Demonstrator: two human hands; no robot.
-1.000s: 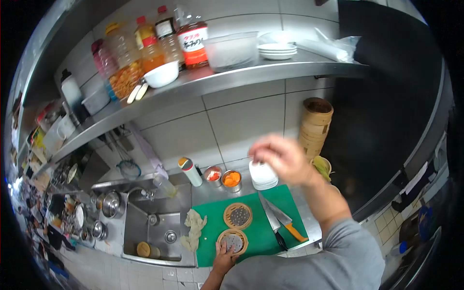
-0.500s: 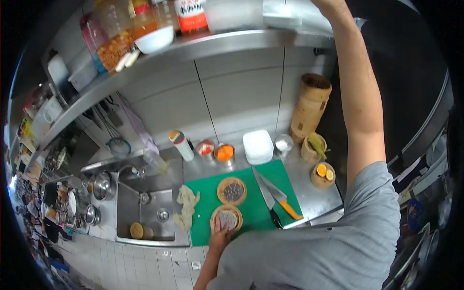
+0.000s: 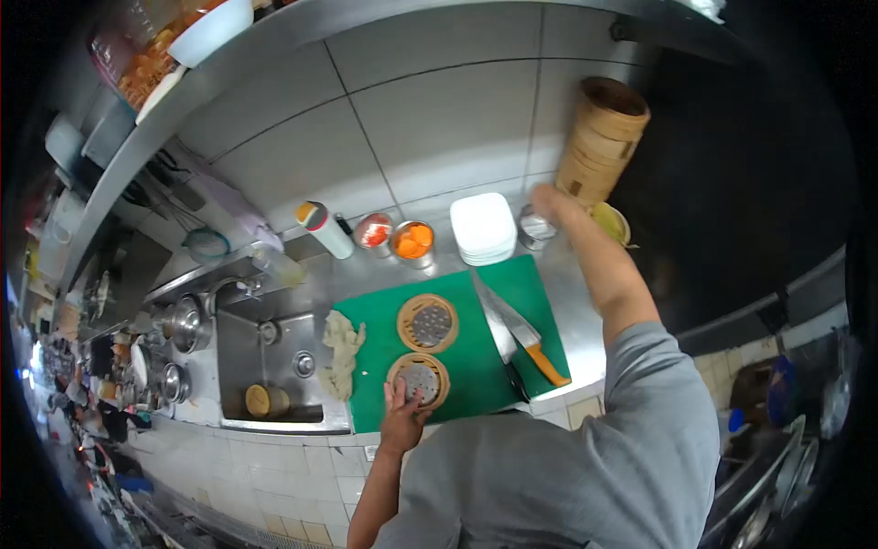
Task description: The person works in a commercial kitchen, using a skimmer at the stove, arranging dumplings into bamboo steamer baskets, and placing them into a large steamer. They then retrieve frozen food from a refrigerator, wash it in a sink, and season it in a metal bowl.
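My left hand (image 3: 402, 425) lies at the near left edge of a small round bamboo steamer (image 3: 442, 395), its fingers stretched over the rim onto the perforated grey disc (image 3: 419, 382) inside. A second bamboo steamer (image 3: 404, 322) with a similar dotted disc sits just beyond it; both are on a green cutting board (image 3: 457, 364). My right hand (image 3: 550, 200), smeared by motion, is at a small metal cup (image 3: 538, 231) whose contents look white. Whether its fingers hold anything is not visible.
Two knives, one with a yellow handle (image 3: 549, 366) and one with a black handle (image 3: 517, 382), lie on the board's right side. Stacked white containers (image 3: 484, 227), carrots (image 3: 413, 241) in a bowl and a tall bamboo container (image 3: 604, 137) stand behind. A cloth (image 3: 341, 352) lies beside the sink (image 3: 274, 425).
My right hand has come down from the upper shelf to the small metal cup. The view has tilted lower. My left hand remains at the nearer steamer.
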